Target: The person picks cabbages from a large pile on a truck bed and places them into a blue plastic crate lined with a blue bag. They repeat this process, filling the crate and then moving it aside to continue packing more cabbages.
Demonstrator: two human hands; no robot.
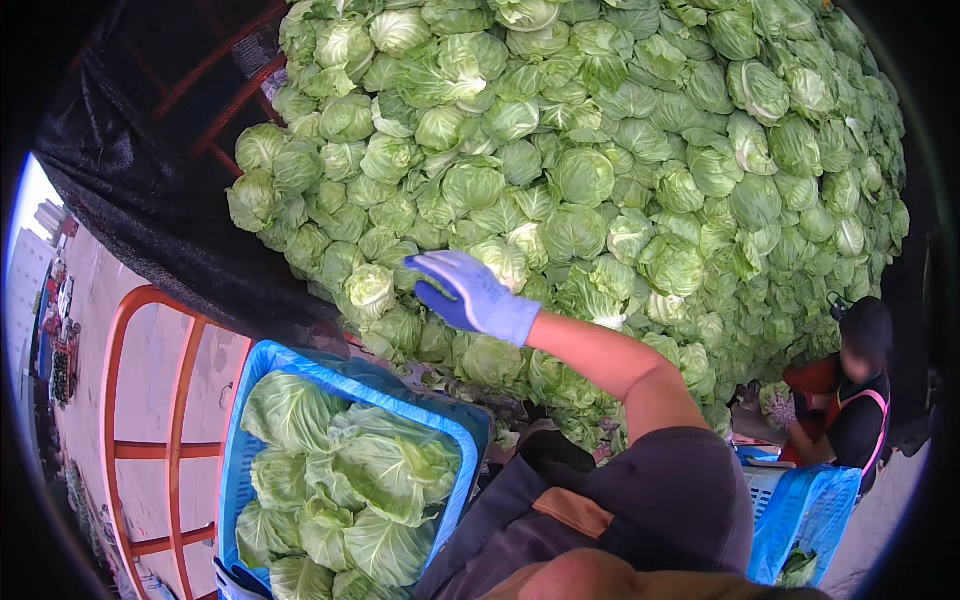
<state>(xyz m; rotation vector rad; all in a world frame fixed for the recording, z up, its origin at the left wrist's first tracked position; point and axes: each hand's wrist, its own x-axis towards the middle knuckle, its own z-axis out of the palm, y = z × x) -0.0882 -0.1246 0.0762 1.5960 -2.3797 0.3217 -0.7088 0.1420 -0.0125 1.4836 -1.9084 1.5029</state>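
My right hand (pixel 465 292), in a blue and lavender glove, reaches out over a big heap of green cabbages (pixel 580 175), its fingers stretched and apart with nothing held. Below it on the left stands a blue plastic crate (pixel 458 470) loaded with several leafy cabbages (pixel 390 455). Only a small gloved part of my left hand (pixel 232 582) shows at the crate's lower left corner; its fingers are hidden, so whether it grips the crate is unclear.
An orange metal railing (pixel 178 390) runs left of the crate. Dark sheeting (pixel 150 230) hangs beside the heap. At right, a co-worker (pixel 850 420) in dark clothing handles a cabbage near another blue crate (pixel 810 515). A paved yard (pixel 90 300) lies beyond the railing.
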